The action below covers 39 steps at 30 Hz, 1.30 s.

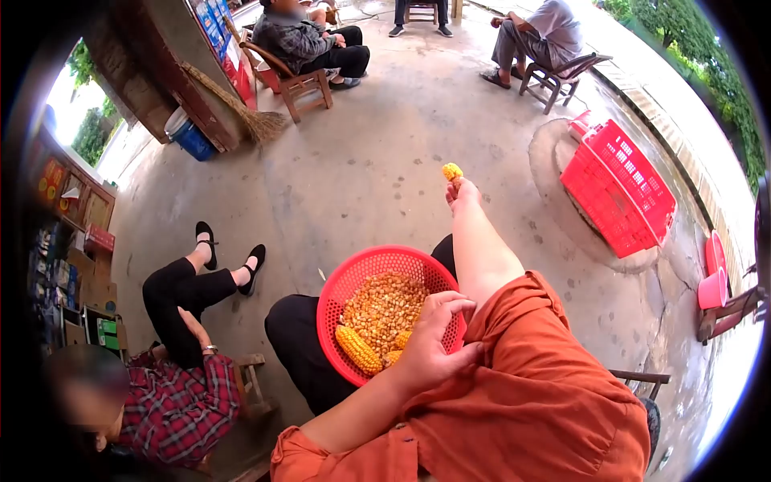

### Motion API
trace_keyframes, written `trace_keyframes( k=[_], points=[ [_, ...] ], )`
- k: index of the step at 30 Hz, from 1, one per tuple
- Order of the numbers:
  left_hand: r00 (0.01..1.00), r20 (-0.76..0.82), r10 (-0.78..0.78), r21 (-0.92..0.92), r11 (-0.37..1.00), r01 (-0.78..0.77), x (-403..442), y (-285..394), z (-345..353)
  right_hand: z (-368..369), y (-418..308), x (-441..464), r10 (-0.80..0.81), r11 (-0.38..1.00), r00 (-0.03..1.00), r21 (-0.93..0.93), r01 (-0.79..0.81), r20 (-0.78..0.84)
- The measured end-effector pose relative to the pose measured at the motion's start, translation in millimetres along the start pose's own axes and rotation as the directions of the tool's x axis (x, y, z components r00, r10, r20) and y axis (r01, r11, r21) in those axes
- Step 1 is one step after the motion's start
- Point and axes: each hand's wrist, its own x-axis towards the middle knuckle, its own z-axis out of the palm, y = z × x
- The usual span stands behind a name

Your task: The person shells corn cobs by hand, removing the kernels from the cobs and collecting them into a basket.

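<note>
My right hand (463,194) is stretched out ahead over the concrete floor. Its fingers are closed on a short piece of corn cob (452,171) with yellow kernels at its upper end. Against the right side of a red plastic basket (330,299) in my lap is my left hand (436,341), its thumb and loosely bent fingers apart and nothing visible in them. Loose kernels (384,304) fill much of the basket. A whole corn cob (358,350) lies at its near left, with more cob partly hidden by my left hand.
A person in a plaid shirt (181,410) sits at my left; others sit on chairs farther ahead. A red crate (618,189) stands on a round slab at right, pink basins (712,289) beyond it. A broom (241,108) and blue bucket (189,135) lean near the doorway.
</note>
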Motion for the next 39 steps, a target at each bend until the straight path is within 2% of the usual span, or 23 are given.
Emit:
trace_keyframes(
  k=[1,5,6,8,9,11,12,13,16,17,18,19,20,21,22,23,24,26,30,31,33,36,39],
  points=[
    [1.000,-0.006,-0.019,0.040,0.999,0.019,-1.0,-1.1,0.5,0.9,-1.2,-0.4,0.007,1.000,1.000,0.021,-0.007,0.005],
    [0.996,0.084,-0.006,-0.120,0.993,0.016,-17.0,18.5,11.0,3.5,2.1,1.4,-0.029,0.999,0.999,-0.045,0.030,0.026],
    [0.969,0.229,-0.092,-0.303,0.939,0.161,-24.7,25.9,12.6,3.7,1.7,0.2,-0.028,0.998,0.999,-0.048,0.029,0.026],
    [0.829,0.539,-0.152,-0.544,0.688,0.480,-35.3,33.9,13.4,2.8,-0.8,-1.7,-0.004,1.000,0.999,0.007,0.003,0.051],
    [0.843,0.508,-0.176,-0.344,0.856,0.386,-30.8,19.8,11.0,2.8,-2.0,-4.2,-0.003,1.000,0.999,0.009,0.003,0.050],
    [0.960,0.174,-0.218,-0.135,0.961,0.243,-12.8,2.7,8.2,2.8,-3.0,-9.4,0.015,1.000,1.000,-0.021,-0.014,0.021],
    [0.998,-0.055,-0.015,0.004,1.000,0.015,1.0,0.2,1.9,4.3,-3.9,-8.7,0.013,1.000,1.000,-0.021,-0.012,0.026],
    [0.994,-0.103,0.021,0.064,0.998,-0.015,5.6,-4.5,0.6,2.6,-3.4,-9.0,0.012,1.000,0.999,-0.018,-0.012,0.029],
    [0.992,0.124,0.036,-0.181,0.983,-0.013,-9.7,9.1,10.6,6.2,-5.2,-18.6,-0.019,0.999,0.999,-0.051,0.020,0.029],
    [0.943,0.322,0.084,-0.227,0.974,-0.009,-13.8,15.5,7.2,7.7,-3.7,-23.6,-0.038,0.995,0.999,-0.088,0.040,0.020],
    [0.858,0.513,-0.039,-0.354,0.900,0.253,-25.0,25.4,8.2,7.6,-3.5,-21.2,-0.038,0.995,0.999,-0.088,0.041,0.025],
    [0.772,0.629,-0.091,-0.377,0.833,0.405,-25.7,26.6,4.5,7.2,-4.9,-18.8,-0.030,0.996,0.995,-0.086,0.038,0.093],
    [0.668,0.731,-0.140,-0.360,0.753,0.551,-26.5,27.8,0.8,8.1,-4.5,-17.1,-0.022,0.996,0.987,-0.084,0.036,0.162],
    [0.622,0.764,-0.170,-0.311,0.748,0.586,-13.6,19.4,-11.4,10.0,-2.6,-21.9,-0.022,0.996,0.985,-0.080,0.036,0.171],
    [0.698,0.645,-0.311,-0.305,0.733,0.608,-1.7,6.7,-28.9,11.3,-0.4,-30.6,-0.042,0.996,0.956,-0.060,0.063,0.290],
    [0.921,0.245,-0.303,-0.620,0.682,0.389,1.0,-24.5,-24.5,15.0,2.4,-41.4,-0.066,0.996,0.910,-0.035,0.087,0.409],
    [0.937,0.052,-0.346,-0.536,0.782,0.318,12.6,-34.0,-43.9,16.1,3.7,-60.0,-0.106,0.991,0.842,-0.016,0.135,0.529],
    [0.875,-0.224,-0.429,-0.540,0.802,0.255,17.3,-74.1,-80.8,12.4,12.4,-110.1,-0.165,0.975,0.748,-0.007,0.221,0.643],
    [0.790,-0.287,-0.542,-0.630,0.728,0.271,23.8,-77.6,-123.7,-16.3,36.0,-191.9,-0.016,0.942,0.605,-0.191,0.276,0.796],
    [0.807,-0.304,-0.506,-0.623,0.747,0.234,26.2,-76.0,-126.8,-24.0,39.5,-208.3,0.045,0.932,0.583,-0.245,0.268,0.811],
    [0.818,-0.317,-0.480,-0.615,0.761,0.208,25.5,-80.3,-133.3,-36.5,49.6,-222.1,0.028,0.885,0.467,-0.239,0.399,0.884],
    [0.893,-0.092,-0.440,-0.696,0.670,0.258,16.5,-100.8,-139.8,-45.7,56.3,-238.5,0.100,0.864,0.460,-0.307,0.400,0.882],
    [0.860,-0.119,-0.495,-0.624,0.712,0.323,7.4,-108.4,-127.4,-47.8,58.7,-244.8,0.153,0.856,0.438,-0.341,0.389,0.886]
  ],
)
